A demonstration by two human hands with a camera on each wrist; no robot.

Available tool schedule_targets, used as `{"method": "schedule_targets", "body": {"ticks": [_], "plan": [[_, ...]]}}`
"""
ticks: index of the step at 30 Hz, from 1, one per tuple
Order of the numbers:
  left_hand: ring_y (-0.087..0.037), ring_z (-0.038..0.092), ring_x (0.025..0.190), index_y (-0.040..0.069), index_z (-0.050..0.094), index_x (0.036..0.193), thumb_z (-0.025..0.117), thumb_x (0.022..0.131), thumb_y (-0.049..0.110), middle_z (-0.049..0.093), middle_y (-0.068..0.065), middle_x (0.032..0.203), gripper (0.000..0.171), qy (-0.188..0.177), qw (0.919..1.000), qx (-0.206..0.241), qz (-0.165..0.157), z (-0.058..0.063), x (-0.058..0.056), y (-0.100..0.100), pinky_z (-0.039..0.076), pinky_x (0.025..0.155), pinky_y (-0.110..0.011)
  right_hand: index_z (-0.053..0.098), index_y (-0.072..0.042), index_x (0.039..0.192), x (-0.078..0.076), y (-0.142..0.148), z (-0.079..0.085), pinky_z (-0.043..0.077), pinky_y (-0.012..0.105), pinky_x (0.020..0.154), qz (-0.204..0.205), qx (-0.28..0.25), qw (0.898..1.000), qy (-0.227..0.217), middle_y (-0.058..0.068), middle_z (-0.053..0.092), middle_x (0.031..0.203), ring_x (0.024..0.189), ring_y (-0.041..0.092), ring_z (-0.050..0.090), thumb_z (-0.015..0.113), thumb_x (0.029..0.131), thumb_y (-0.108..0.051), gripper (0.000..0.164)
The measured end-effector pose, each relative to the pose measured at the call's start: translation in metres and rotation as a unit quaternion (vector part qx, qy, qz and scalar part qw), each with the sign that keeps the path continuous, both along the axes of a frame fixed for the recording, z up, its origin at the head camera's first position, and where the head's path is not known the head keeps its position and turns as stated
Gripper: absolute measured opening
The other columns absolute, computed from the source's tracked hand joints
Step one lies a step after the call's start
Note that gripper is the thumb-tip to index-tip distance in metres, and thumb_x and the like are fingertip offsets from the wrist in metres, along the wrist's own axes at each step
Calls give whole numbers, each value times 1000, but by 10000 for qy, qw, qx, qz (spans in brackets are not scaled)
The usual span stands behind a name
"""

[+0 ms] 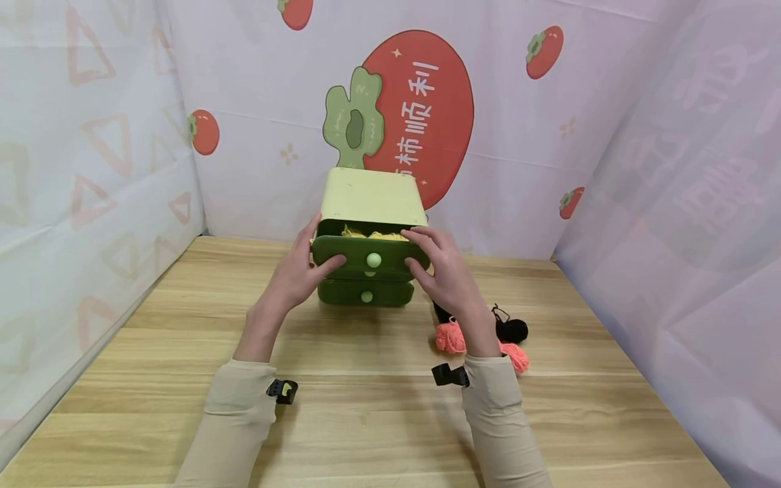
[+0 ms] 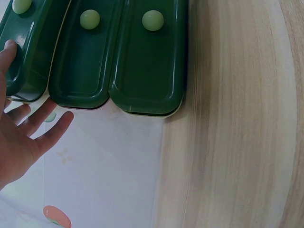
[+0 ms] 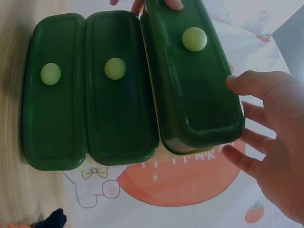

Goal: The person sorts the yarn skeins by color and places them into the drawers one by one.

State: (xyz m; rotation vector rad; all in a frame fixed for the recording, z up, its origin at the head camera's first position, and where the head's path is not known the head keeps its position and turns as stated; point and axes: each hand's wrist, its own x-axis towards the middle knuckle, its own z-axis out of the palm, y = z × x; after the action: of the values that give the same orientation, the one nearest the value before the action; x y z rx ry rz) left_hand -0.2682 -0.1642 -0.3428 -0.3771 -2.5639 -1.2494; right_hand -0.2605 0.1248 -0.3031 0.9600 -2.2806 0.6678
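Observation:
A small cream cabinet (image 1: 371, 196) with dark green drawer fronts stands at the back of the table. Its top drawer (image 1: 393, 249) is pulled partway out, and yellow yarn (image 1: 388, 236) shows inside. My left hand (image 1: 297, 274) holds the drawer's left end, thumb on the front and the other fingers along the side. At the right end, my right hand (image 1: 448, 274) has its thumb on the front and a finger over the upper rim. In the right wrist view, the middle drawer (image 3: 121, 114) and bottom drawer (image 3: 54, 114) are shut, each with a pale green knob.
Pink yarn (image 1: 450, 337) and black yarn (image 1: 512, 331) lie on the wooden table (image 1: 366, 420) to the right, partly behind my right forearm. A printed cloth (image 1: 244, 81) hangs behind the cabinet, and cloth walls flank the table on both sides.

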Motion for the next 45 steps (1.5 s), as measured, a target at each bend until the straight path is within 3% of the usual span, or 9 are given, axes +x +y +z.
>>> {"method": "schedule_targets", "body": {"ticks": [9,12,15,17,25,29,37,43,45], "plan": [[-34,65,104,40,-3,159,57,90,67,11,4,168,95,3,9997,-248,37,2,1,0,47,98,-57,72,-11,115,2,-15,2,45,41,85,262,-306,9932,1089,7,65,105,97,27,53,71,91,-11,24],[-35,66,105,43,-4,158,55,91,68,8,6,168,93,83,9993,-372,43,2,1,-1,43,103,-60,74,-11,111,4,-22,-1,47,31,71,356,-189,9939,1026,3,67,92,78,16,56,71,91,-10,20],[-34,66,105,48,-3,156,54,91,67,6,7,168,88,178,9989,-430,16,2,1,-2,44,101,-60,74,-13,110,5,-29,-5,40,23,52,255,134,9965,788,-3,69,80,57,7,50,70,92,-14,18],[-33,65,105,50,-1,155,55,92,65,5,6,168,86,236,9987,-451,-9,2,1,-2,46,97,-59,74,-16,112,4,-33,-9,36,21,47,100,331,9974,635,-4,70,78,53,4,49,71,92,-17,20],[-33,65,103,47,0,157,56,92,65,7,5,168,87,284,9984,-497,24,3,1,-3,48,93,-58,71,-24,120,1,-47,-18,31,24,44,-271,286,9984,397,-6,64,69,56,6,51,73,91,-20,29],[-32,65,96,42,0,158,55,92,64,9,3,168,89,300,9981,-537,39,4,1,-3,49,92,-57,72,-24,119,-1,-50,-20,31,24,44,-383,90,9983,425,-6,69,76,59,6,54,72,92,-20,26],[-34,64,101,38,1,160,57,95,58,9,1,168,88,488,9968,-639,15,2,-1,-1,49,92,-56,72,-24,118,-5,-49,-21,35,24,46,-422,-29,9981,444,-3,73,83,62,8,58,72,92,-22,26],[-30,60,87,36,1,160,59,96,51,10,0,168,88,564,9959,-707,-38,0,0,1,50,81,-46,72,-24,119,-11,-46,-20,31,24,44,-434,-48,9987,260,-3,71,80,60,8,55,71,93,-23,26],[-30,61,94,35,1,160,58,97,50,10,0,168,87,570,9960,-686,-67,0,0,2,51,80,-45,72,-25,119,-14,-45,-20,31,24,44,-442,-41,9988,200,-3,71,79,59,8,55,70,93,-23,26]]}}
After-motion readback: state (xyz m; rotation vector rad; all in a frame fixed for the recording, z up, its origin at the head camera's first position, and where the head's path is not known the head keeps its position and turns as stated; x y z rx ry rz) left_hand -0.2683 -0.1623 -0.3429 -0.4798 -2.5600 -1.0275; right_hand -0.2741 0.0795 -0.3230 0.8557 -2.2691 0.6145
